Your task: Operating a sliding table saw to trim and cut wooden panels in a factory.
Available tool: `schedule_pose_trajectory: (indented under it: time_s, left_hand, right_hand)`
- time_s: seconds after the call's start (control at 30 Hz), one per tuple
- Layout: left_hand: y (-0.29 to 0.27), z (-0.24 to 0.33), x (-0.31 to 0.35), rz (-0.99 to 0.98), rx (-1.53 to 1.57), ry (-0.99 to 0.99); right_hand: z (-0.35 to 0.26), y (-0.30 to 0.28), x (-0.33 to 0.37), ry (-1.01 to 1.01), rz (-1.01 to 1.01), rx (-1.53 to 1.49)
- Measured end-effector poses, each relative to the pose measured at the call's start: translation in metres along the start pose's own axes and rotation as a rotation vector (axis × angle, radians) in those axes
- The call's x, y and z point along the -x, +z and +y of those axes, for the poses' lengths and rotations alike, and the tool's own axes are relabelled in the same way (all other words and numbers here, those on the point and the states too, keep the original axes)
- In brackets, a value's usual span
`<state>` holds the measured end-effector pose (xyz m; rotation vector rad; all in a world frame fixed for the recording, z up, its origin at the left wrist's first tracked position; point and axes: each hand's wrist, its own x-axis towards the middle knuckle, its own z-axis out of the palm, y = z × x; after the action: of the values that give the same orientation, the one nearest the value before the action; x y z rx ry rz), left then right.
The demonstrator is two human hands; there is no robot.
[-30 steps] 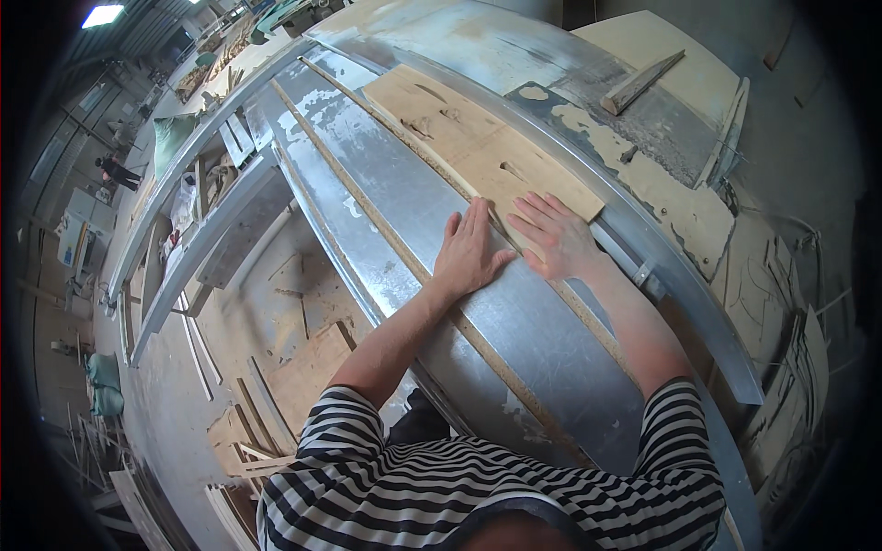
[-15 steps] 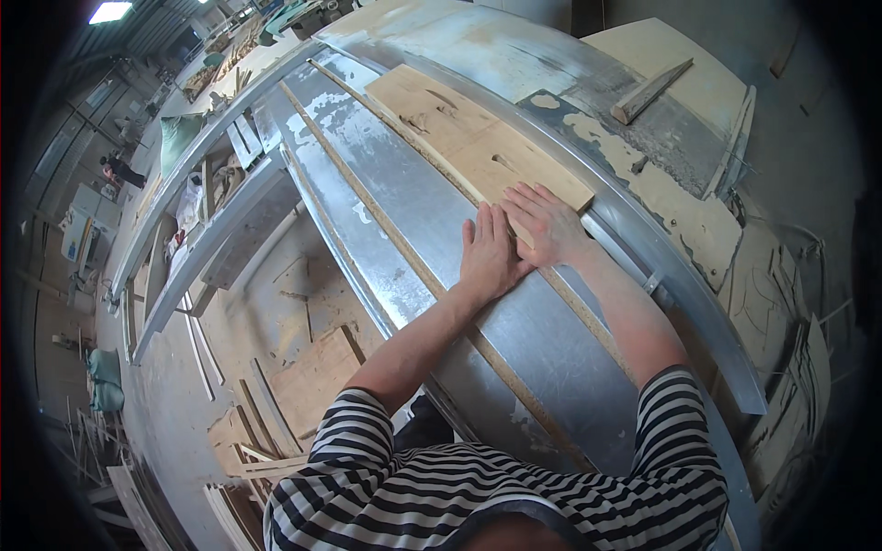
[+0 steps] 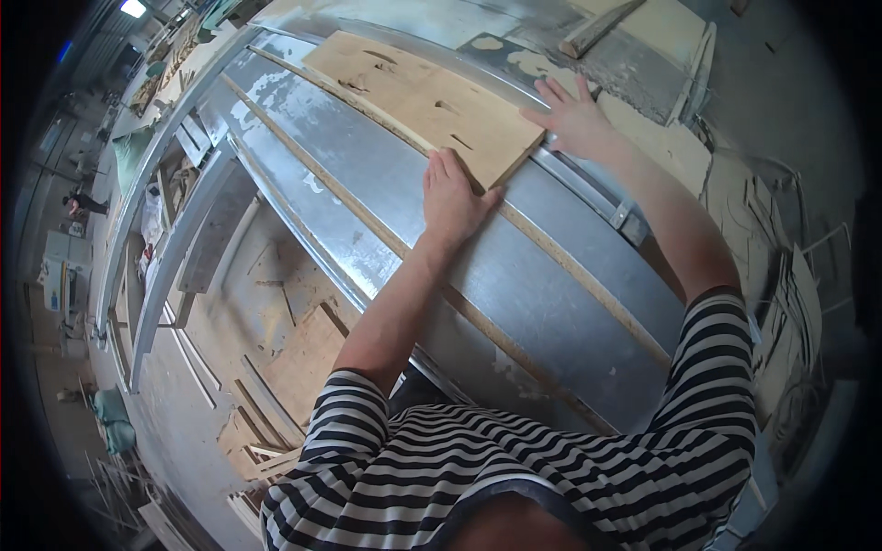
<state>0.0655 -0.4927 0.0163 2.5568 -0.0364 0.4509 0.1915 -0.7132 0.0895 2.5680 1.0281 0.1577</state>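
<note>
touching the near corner of a flat light-brown wooden board (image 3: 413,92) on a shiny grey metal table (image 3: 547,294) with a bare left hand (image 3: 450,199), spreading a bare right hand (image 3: 577,121) by the board's right end, with hands apart, fingers stretched out

We can read no text, label, brand, number or sign anywhere in view. The pale boxy unit (image 3: 72,250) at the far left has a small blue and yellow patch (image 3: 58,286); it is too small and blurred for us to tell whether it bears any lettering
</note>
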Motion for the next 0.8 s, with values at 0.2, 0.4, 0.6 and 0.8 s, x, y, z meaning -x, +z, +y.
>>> schedule_pose_trajectory:
  time_s: [0.2, 0.4, 0.6, 0.8]
  left_hand:
    - [-0.001, 0.034, -0.014, -0.083, -0.216, -0.143]
    - [0.014, 0.049, -0.026, -0.032, -0.267, -0.178]
    - [0.015, 0.039, -0.036, -0.024, -0.208, -0.134]
    - [0.010, 0.017, -0.053, -0.060, -0.136, -0.103]
  right_hand:
    - [-0.010, 0.002, -0.028, 0.033, 0.004, 0.052]
    - [-0.005, 0.000, -0.025, 0.051, -0.067, -0.090]
    - [-0.002, -0.008, -0.035, 0.028, -0.064, -0.061]
    - [-0.002, -0.018, -0.058, -0.014, -0.101, 0.072]
